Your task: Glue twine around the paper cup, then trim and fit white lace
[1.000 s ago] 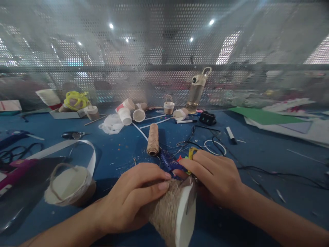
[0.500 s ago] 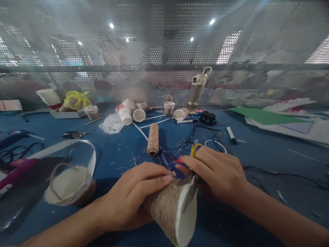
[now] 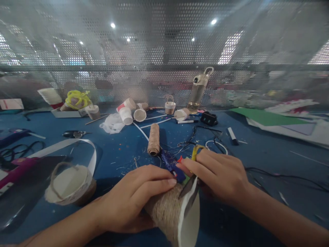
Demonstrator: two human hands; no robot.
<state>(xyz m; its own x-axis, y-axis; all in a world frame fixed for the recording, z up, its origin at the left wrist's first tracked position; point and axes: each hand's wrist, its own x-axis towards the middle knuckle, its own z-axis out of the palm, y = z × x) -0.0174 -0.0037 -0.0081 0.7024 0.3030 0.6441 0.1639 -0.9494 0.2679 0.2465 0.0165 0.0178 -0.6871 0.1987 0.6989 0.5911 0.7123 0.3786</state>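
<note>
At far left I see a purple tool (image 3: 17,168), then a small basket (image 3: 88,191) with a twine handle, its pale mouth tilted up. A white strip (image 3: 93,152) curls behind it. Farther back lies crumpled white plastic (image 3: 112,124).

My left hand (image 3: 137,193) is clamped on the twine-wrapped cup (image 3: 163,214), fingers over its upper side. The cup lies tipped in front of me at lower centre, mouth turned rightward. Beyond my left fingers stands a twine roll (image 3: 154,140), with a blue tool (image 3: 167,161) just behind the cup.

At the cup's rim, the scissors (image 3: 188,187) have their blades parted, one outside, one within the mouth. A clear bottle (image 3: 198,91) stands far back. My right hand (image 3: 222,169) is closed around the scissors' yellow handle. Rightward lie a marker (image 3: 232,136) and a green sheet (image 3: 268,117).
</note>
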